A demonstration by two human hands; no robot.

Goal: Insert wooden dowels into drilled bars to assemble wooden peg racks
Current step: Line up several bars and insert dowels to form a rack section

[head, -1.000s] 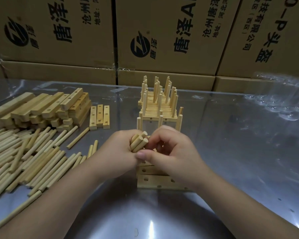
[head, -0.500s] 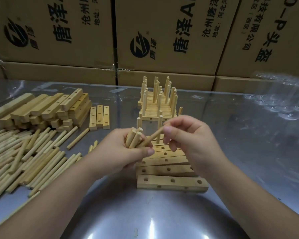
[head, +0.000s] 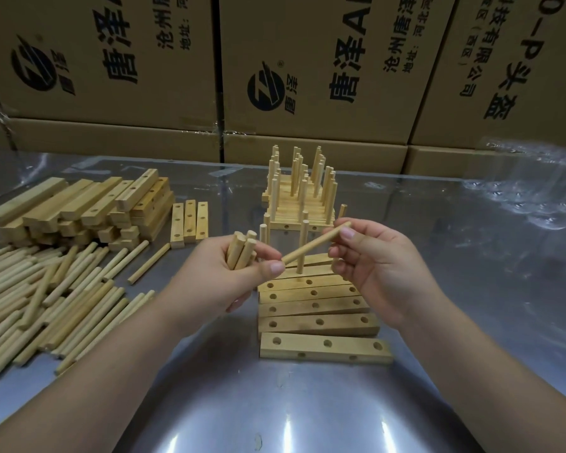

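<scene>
Right fingers [head: 343,237] pinch one dowel [head: 314,244] by far end; near end slopes down toward left thumb. Left fingers [head: 267,254] curl round bundle [head: 242,253] of spares. Step, likely: tip dowel upright, line up over free hole, push straight down. Bars [head: 317,322] lie in row at 6 o'clock, under hands. Racks [head: 299,197] at 12. Loose pile [head: 46,289] at 9 on counter [head: 471,289].

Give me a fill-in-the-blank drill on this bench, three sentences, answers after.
The left hand grips a bundle of ____.
The single dowel is pinched at its upper end by the ____ hand.
The nearest drilled bar has ____ holes in its top face.
Missing: dowels, right, three.
</scene>
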